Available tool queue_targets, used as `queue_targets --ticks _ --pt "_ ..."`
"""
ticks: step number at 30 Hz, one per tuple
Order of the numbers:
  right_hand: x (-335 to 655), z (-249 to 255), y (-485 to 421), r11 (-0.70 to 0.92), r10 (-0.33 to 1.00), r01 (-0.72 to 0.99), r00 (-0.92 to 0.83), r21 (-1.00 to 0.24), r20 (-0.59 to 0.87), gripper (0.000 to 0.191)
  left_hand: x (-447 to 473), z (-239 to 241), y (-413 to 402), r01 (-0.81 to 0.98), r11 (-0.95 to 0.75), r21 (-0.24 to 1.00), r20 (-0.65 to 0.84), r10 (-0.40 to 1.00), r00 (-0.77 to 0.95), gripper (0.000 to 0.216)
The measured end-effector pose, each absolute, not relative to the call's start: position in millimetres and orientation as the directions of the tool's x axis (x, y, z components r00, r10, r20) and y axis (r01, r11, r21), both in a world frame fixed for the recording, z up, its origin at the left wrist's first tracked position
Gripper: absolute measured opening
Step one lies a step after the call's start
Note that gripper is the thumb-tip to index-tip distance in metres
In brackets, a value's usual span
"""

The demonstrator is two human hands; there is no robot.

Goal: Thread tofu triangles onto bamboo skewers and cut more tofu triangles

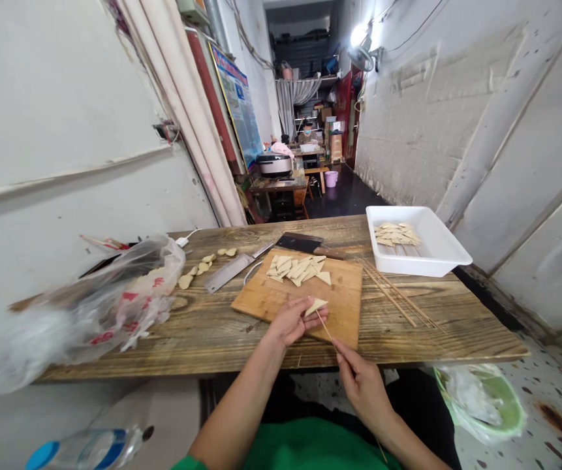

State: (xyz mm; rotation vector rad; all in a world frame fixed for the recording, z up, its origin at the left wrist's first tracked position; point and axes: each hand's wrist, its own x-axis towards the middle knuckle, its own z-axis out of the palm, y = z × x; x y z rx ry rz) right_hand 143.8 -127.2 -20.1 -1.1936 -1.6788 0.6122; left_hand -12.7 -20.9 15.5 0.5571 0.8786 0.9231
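My left hand (pixel 294 320) is closed on a pale triangular slice (pixel 316 305), held over the near edge of the wooden cutting board (pixel 344 303). A thin wooden skewer (pixel 327 331) runs from my right hand (pixel 363 382) up to that slice. My right fingers pinch the skewer, and its tail shows below the hand. The skewer's tip meets the slice; how far it goes in, I cannot tell. On the board's far half lies a loose heap of similar triangular slices (pixel 297 269).
Behind the board lie a dark cleaver (pixel 300 243) and, to its left, a metal cleaver (pixel 232 271). Several loose skewers (pixel 398 294) lie right, near a white tray (pixel 425 261) with skewered slices. Plastic bags (pixel 114 300) cover the left; a green bin (pixel 486 398) stands below right. Someone sits far back.
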Motion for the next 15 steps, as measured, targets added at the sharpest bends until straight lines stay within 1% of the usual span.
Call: queue_targets --ticks 9,15 --pt "141 -29 -126 0.428 0.886 0.456 -0.043 -0.781 0.461 0.033 -10 20 -24 -0.427 0.463 0.777 -0.355 0.882 0.31 0.014" --pt "142 -31 -123 0.423 0.885 0.472 -0.035 -0.773 0.463 0.029 -4 23 -31 -0.41 0.459 0.788 -0.345 0.881 0.322 0.014"
